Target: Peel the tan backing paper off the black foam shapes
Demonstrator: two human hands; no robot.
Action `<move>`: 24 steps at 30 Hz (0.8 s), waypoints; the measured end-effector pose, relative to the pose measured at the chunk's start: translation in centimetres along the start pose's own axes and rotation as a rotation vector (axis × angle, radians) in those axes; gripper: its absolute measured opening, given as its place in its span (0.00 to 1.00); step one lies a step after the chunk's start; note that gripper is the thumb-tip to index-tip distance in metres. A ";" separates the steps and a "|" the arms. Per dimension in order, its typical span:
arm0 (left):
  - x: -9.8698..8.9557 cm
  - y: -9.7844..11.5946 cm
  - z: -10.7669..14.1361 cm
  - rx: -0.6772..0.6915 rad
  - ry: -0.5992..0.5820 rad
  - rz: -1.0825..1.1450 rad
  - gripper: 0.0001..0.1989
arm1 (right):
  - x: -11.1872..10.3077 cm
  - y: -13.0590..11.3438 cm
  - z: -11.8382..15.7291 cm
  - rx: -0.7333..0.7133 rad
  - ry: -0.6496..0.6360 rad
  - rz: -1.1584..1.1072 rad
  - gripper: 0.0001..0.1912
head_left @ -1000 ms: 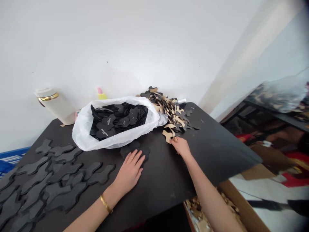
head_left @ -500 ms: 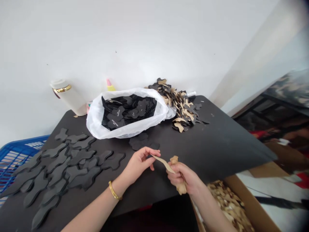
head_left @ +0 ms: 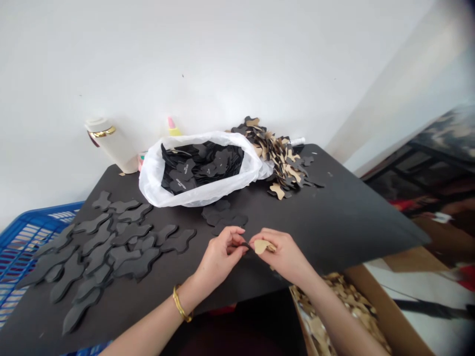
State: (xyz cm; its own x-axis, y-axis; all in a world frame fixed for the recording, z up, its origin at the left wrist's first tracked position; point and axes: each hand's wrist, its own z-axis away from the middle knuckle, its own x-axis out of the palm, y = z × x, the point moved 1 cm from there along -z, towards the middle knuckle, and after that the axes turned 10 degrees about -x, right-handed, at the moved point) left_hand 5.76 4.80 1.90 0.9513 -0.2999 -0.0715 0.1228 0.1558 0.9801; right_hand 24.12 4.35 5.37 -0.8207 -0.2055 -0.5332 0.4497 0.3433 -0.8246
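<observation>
Over the front of the dark table (head_left: pixel 334 212), my two hands meet. My left hand (head_left: pixel 220 254), with a gold bracelet at its wrist, pinches the edge of a small dark cut-out piece (head_left: pixel 245 245). My right hand (head_left: pixel 285 254) is closed round some tan cut-out pieces (head_left: pixel 262 246); its fingertips reach the dark piece from the other side. Just beyond the hands lie flat black cut-outs (head_left: pixel 218 215). Behind them a white plastic bag (head_left: pixel 200 198) stands open, full of black wavy pieces (head_left: pixel 213 163), some with white print.
Stacked black wavy shapes (head_left: pixel 135 264) cover the table's left. A heap of black and tan pieces (head_left: pixel 282 158) lies right of the bag. A white tumbler (head_left: pixel 117 148) stands back left, a blue basket (head_left: pixel 22 252) beyond the left edge. A cardboard box (head_left: pixel 386 306) of tan scraps sits below right.
The tan piece stretched between my hands is now gathered in my right hand. My right hand has turned and come closer to my left, which now holds a dark piece.
</observation>
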 end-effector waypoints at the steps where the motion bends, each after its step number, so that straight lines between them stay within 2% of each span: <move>1: 0.0 0.0 0.1 0.011 0.004 -0.017 0.15 | 0.1 0.0 0.0 -0.007 -0.008 0.006 0.07; 4: -0.1 0.0 0.4 0.021 0.012 -0.052 0.15 | 0.2 0.1 -0.1 -0.010 -0.022 0.013 0.07; 7: -0.2 0.0 0.7 0.069 0.011 -0.102 0.16 | 0.3 0.4 -0.1 0.111 -0.070 -0.118 0.06; 10: -0.4 0.1 0.9 0.233 -0.012 -0.191 0.16 | 0.7 0.7 -0.1 0.286 -0.133 -0.361 0.09; 14: -0.6 0.1 1.2 0.511 -0.029 -0.391 0.10 | 1.6 1.4 0.1 0.371 -0.134 -0.500 0.11; 16: -0.5 -0.1 1.7 0.580 0.021 -0.427 0.10 | 1.8 2.2 0.1 0.363 -0.045 -0.456 0.10; 19: -0.4 -0.5 2.8 0.640 0.117 -0.447 0.10 | 1.9 3.7 -0.2 0.400 0.179 -0.447 0.12; 22: -0.6 -0.9 3.9 0.645 0.179 -0.461 0.10 | 2.1 5.0 -0.5 0.511 0.294 -0.648 0.13; 24: -0.8 -1.2 4.4 0.592 0.185 -0.417 0.10 | 2.2 5.3 -0.7 0.545 0.386 -0.803 0.12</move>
State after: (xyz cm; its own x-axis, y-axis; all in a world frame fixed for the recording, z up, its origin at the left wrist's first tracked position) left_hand 3.62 0.70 1.62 0.8976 -0.0523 -0.4377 0.3605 -0.4843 0.7972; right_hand 24.43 6.32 -0.03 -0.9623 0.1497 0.2272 -0.2587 -0.2447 -0.9345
